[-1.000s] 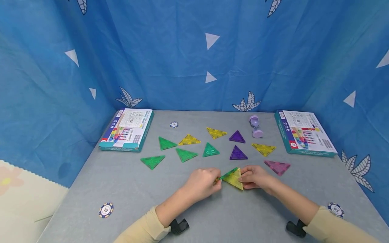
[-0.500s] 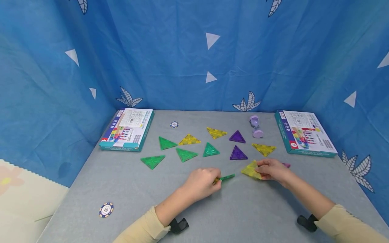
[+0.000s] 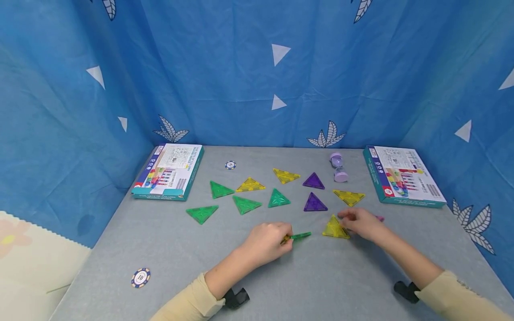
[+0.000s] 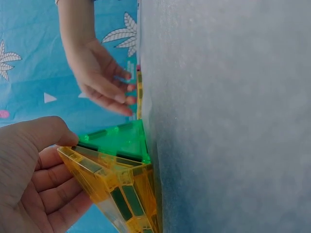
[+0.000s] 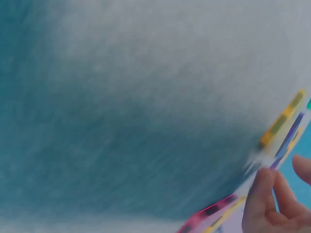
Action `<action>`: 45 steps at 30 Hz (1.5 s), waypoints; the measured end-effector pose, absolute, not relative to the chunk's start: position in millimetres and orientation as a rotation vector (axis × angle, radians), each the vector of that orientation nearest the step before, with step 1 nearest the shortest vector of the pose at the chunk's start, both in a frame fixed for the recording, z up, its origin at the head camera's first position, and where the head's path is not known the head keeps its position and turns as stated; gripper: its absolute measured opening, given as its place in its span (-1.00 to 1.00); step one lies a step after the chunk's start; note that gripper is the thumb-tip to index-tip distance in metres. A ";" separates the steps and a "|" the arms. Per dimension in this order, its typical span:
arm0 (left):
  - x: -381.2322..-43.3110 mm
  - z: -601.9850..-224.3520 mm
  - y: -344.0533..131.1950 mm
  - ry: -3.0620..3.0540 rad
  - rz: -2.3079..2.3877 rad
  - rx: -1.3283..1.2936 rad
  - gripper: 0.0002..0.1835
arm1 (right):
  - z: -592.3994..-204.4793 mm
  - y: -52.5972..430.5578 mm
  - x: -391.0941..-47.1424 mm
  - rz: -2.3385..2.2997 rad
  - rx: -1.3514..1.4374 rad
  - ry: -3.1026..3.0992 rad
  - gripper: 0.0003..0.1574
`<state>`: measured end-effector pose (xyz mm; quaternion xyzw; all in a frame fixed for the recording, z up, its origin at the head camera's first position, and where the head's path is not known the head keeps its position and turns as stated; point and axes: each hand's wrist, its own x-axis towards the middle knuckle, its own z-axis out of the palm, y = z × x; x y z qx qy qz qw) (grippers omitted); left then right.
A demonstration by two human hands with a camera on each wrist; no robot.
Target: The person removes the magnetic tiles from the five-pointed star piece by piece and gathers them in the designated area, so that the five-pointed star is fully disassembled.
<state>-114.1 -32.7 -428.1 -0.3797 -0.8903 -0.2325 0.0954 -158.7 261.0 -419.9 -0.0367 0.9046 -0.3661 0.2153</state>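
Note:
In the head view, my left hand (image 3: 267, 240) holds joined translucent magnetic tiles near the middle of the table. The left wrist view shows its thumb on the upper corner of a green triangular tile (image 4: 119, 141) and yellow tiles (image 4: 126, 189), with the fingers behind them. My right hand (image 3: 363, 225) hovers beside a yellow triangular tile (image 3: 333, 228) that lies flat on the table. Its thumb and fingers are spread apart with nothing between them, as the right wrist view of the hand (image 5: 272, 206) confirms. A pink tile (image 3: 379, 218) is mostly hidden behind that hand.
Several green (image 3: 246, 204), yellow (image 3: 286, 175) and purple tiles (image 3: 315, 203) lie flat farther back. Boxes stand at the back left (image 3: 168, 171) and back right (image 3: 403, 176). Near the right one lies a purple hourglass (image 3: 338, 167). A poker chip (image 3: 140, 277) is at front left.
My right hand has pulled the yellow triangular tile away from the left hand's tiles, moved right, laid it down and let go. The left hand has stayed in place.

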 end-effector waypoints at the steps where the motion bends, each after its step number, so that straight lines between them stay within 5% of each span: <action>1: -114.0 -428.1 -33.0 -2.641 -0.691 -1.125 -0.96 | -419.0 257.5 -157.3 -0.990 -0.156 2.560 -0.58; 15: -113.3 -426.4 -35.4 -2.653 -0.664 -1.122 -0.95 | -436.9 180.6 -138.0 -0.770 -0.897 2.750 -0.69; 27: -102.2 -424.8 -41.4 -2.688 -0.374 -0.998 -0.73 | -440.2 178.0 -136.0 -0.812 -0.942 2.777 -0.81; 45: -91.0 -421.1 -52.5 -2.743 -0.426 -1.008 -0.82 | -427.0 185.1 -179.0 -0.942 -0.672 2.414 -0.70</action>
